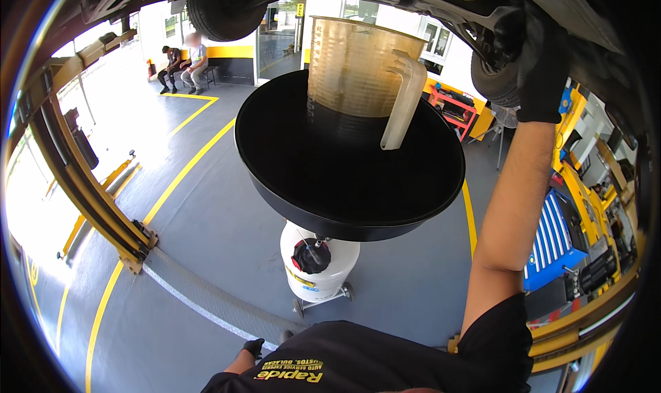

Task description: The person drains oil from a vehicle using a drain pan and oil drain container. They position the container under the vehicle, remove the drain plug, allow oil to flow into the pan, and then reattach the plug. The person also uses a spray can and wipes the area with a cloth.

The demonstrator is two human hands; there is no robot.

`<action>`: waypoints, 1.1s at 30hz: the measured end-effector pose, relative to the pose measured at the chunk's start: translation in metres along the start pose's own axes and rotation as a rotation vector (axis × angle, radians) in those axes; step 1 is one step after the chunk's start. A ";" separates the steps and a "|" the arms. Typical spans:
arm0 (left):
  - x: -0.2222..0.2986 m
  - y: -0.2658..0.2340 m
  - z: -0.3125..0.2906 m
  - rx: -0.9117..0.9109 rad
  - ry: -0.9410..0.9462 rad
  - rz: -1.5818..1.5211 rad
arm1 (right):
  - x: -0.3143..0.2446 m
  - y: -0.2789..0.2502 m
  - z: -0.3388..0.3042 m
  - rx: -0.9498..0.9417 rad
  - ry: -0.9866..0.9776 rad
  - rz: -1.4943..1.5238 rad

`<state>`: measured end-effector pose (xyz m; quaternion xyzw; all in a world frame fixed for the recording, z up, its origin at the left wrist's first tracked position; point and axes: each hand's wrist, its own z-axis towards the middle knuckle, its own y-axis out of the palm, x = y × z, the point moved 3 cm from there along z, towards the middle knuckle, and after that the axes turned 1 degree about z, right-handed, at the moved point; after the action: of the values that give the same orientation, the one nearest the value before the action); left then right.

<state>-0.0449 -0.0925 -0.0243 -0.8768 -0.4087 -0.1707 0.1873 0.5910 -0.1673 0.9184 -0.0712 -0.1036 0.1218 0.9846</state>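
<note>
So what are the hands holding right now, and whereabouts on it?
The right hand, in a black glove, is raised to the car's underside; whether it grips anything there cannot be told. The gloved left hand hangs low, holding nothing visible.

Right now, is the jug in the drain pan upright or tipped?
Upright: the jug stands in the black pan, mouth up, handle down its side. Dark liquid fills only its bottom.

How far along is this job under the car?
Done: the car is lifted and the black drain pan on its white tank stands beneath, with a translucent measuring jug standing in it. In hand: the gloved right hand reaches up to the underbody; the left hand hangs low. No oil stream is visible.
</note>
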 end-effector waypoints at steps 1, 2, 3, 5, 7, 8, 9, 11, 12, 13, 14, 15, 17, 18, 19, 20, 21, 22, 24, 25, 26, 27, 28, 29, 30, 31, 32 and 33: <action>0.000 -0.002 -0.001 -0.008 0.026 0.051 | 0.025 -0.011 0.001 -0.113 0.210 0.348; -0.003 -0.004 -0.007 0.014 0.035 0.084 | 0.016 0.008 0.001 -0.085 0.263 0.439; -0.001 -0.002 -0.011 0.022 0.048 0.132 | 0.002 0.020 0.002 -0.059 0.316 0.513; -0.001 0.002 -0.011 -0.011 0.073 0.161 | -0.011 0.037 0.003 -0.058 0.382 0.576; 0.006 0.001 -0.008 -0.012 0.072 0.176 | -0.011 0.030 0.005 -0.088 0.389 0.568; 0.010 0.001 -0.007 -0.006 0.052 0.173 | -0.011 0.026 0.005 -0.103 0.393 0.560; 0.010 0.001 -0.007 -0.003 0.069 0.126 | -0.022 0.026 0.008 -0.048 0.402 0.601; 0.008 0.008 -0.004 0.046 -0.159 0.008 | -0.070 0.054 0.012 0.126 0.419 0.758; 0.005 0.006 0.000 0.039 -0.119 0.021 | -0.088 0.062 0.010 0.250 0.435 0.854; 0.004 0.006 0.001 0.043 -0.112 0.017 | -0.087 0.059 0.014 0.313 0.449 0.922; 0.006 0.004 0.003 0.047 -0.104 0.011 | -0.092 0.058 0.013 0.359 0.478 0.879; 0.002 0.003 0.001 0.066 -0.136 0.010 | -0.111 0.070 0.015 0.399 0.511 0.856; 0.006 0.004 0.006 0.085 -0.175 0.036 | -0.091 0.059 0.012 0.224 0.379 0.816; 0.010 0.003 0.006 0.054 -0.103 0.062 | -0.078 0.055 0.011 0.236 0.400 0.835; 0.008 -0.003 0.006 0.029 -0.036 0.082 | -0.069 0.055 0.010 0.249 0.423 0.863; 0.006 -0.004 0.008 0.022 -0.019 0.091 | -0.063 0.054 0.009 0.263 0.446 0.891; 0.004 -0.002 0.009 0.017 -0.003 0.094 | -0.068 0.055 0.009 0.254 0.397 0.851; 0.003 0.001 0.012 0.031 -0.038 0.086 | -0.078 0.059 0.010 0.244 0.349 0.810; 0.000 0.004 0.015 0.033 -0.062 0.109 | -0.080 0.059 0.010 0.208 0.362 0.814; 0.000 0.004 0.016 0.020 -0.051 0.141 | -0.074 0.054 0.008 0.182 0.423 0.858; 0.000 0.005 0.017 0.008 -0.041 0.173 | -0.070 0.052 0.007 0.156 0.486 0.901; 0.001 0.004 0.015 0.014 -0.052 0.139 | -0.081 0.054 0.010 0.211 0.476 0.895; 0.000 0.006 0.016 0.020 -0.066 0.101 | -0.101 0.060 0.015 0.263 0.469 0.892; -0.002 0.006 0.016 0.026 -0.081 0.064 | -0.100 0.062 0.014 0.280 0.462 0.891; 0.001 0.010 0.015 0.022 -0.091 0.075 | -0.102 0.064 0.017 0.290 0.448 0.885; 0.005 0.010 0.014 0.020 -0.098 0.093 | -0.084 0.058 0.016 0.269 0.434 0.876; 0.009 0.009 0.013 0.018 -0.105 0.120 | -0.074 0.049 0.014 0.252 0.424 0.860; 0.008 0.007 0.010 0.030 -0.100 0.068 | -0.075 0.051 0.012 0.274 0.394 0.858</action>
<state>-0.0332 -0.0870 -0.0312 -0.8947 -0.3898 -0.1140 0.1857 0.5055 -0.1357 0.9076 0.0012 0.1401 0.5133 0.8467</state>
